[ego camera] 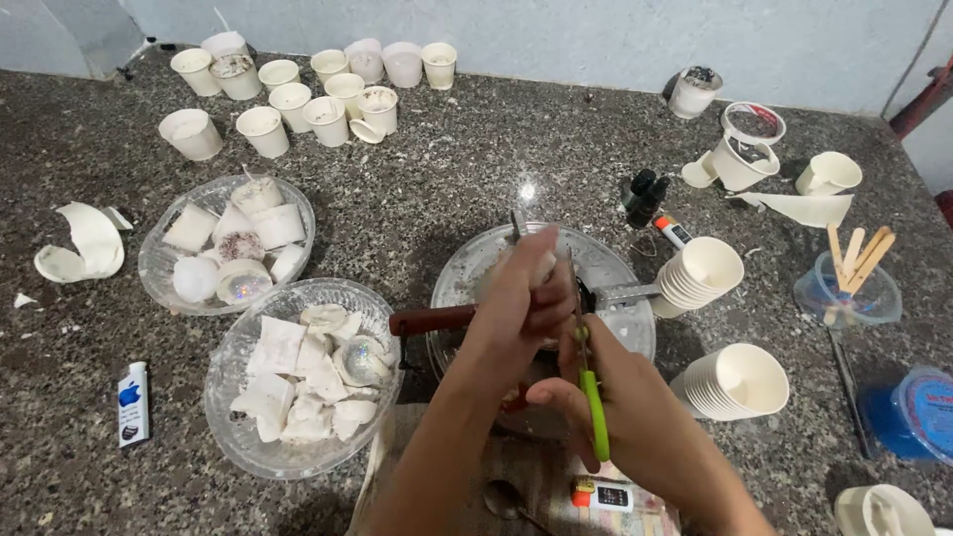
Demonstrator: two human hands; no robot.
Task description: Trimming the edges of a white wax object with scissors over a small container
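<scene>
Granite counter (476,169); both hands over pan (625,328) w/ green scissors (593,397)

I have one view only, from the camera on the person's head. It looks steeply down and forward across a dark speckled counter (476,169) toward a pale wall (596,40) at the top edge. It sits close: the forearms enter from the bottom edge and the hands (536,328) fill the lower middle. The pan (625,298) lies near the centre, bowls (228,387) to the left, cup stacks (730,382) to the right. There is no second view to overlap with it.
</scene>
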